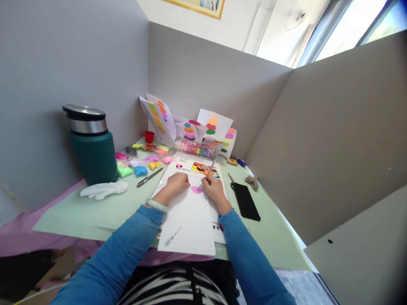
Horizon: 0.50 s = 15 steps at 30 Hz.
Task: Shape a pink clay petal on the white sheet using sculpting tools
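Right hand (213, 188) closed on clear tool (208, 173), tip at pink clay blob (196, 189) mid-sheet on white paper (190, 220); left hand (177, 183) curled, pinning paper beside it, risk: pressure slackens, sheet slides, clay smears.

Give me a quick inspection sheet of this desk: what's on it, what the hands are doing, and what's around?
Surface: pale green mat over a pink cloth.
Job's things: white paper sheet with a pink clay blob; clear plastic tool touching the blob.
Clutter: green flask, white glove, coloured clay packets, pen, red cup, black phone, clay-daubed papers leaning on the back wall.
Hands: left hand pressed on the sheet beside the blob; right hand gripping the tool.
Cables: nothing seen.
Surroundings: grey partition walls on three sides; window upper right.
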Each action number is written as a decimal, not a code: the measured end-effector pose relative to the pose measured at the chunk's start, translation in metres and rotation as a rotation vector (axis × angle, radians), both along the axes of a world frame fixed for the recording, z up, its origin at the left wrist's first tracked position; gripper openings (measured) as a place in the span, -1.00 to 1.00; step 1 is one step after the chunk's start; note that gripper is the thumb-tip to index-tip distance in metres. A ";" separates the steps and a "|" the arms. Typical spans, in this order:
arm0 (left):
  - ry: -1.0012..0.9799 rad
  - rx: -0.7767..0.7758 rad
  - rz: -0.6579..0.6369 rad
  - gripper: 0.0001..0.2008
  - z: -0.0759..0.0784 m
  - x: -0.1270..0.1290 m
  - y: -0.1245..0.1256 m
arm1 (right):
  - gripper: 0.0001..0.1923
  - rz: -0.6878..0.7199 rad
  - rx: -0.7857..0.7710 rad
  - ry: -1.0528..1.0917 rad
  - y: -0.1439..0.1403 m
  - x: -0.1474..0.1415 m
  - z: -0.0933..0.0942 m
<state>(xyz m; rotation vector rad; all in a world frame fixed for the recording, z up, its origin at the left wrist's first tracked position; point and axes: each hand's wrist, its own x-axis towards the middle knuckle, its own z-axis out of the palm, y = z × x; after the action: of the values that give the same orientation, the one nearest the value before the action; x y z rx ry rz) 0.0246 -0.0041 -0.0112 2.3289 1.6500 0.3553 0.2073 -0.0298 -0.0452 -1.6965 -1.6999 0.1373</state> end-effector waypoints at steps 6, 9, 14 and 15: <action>0.009 -0.003 -0.003 -0.79 0.000 0.000 0.000 | -0.80 0.031 -0.007 -0.010 0.001 -0.002 -0.002; 0.008 0.008 -0.004 -0.79 -0.001 0.000 0.001 | -0.78 -0.016 -0.023 -0.025 0.002 0.000 -0.002; 0.002 0.008 -0.007 -0.80 -0.002 0.000 0.002 | -0.78 -0.027 -0.025 -0.026 0.002 0.000 -0.001; 0.002 0.006 -0.006 -0.80 -0.002 0.000 0.002 | -0.78 -0.024 -0.021 -0.023 0.002 0.000 -0.001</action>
<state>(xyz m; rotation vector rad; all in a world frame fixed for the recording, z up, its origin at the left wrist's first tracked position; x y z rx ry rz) 0.0244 -0.0020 -0.0136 2.3389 1.6446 0.3579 0.2071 -0.0282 -0.0463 -1.7396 -1.7001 0.1251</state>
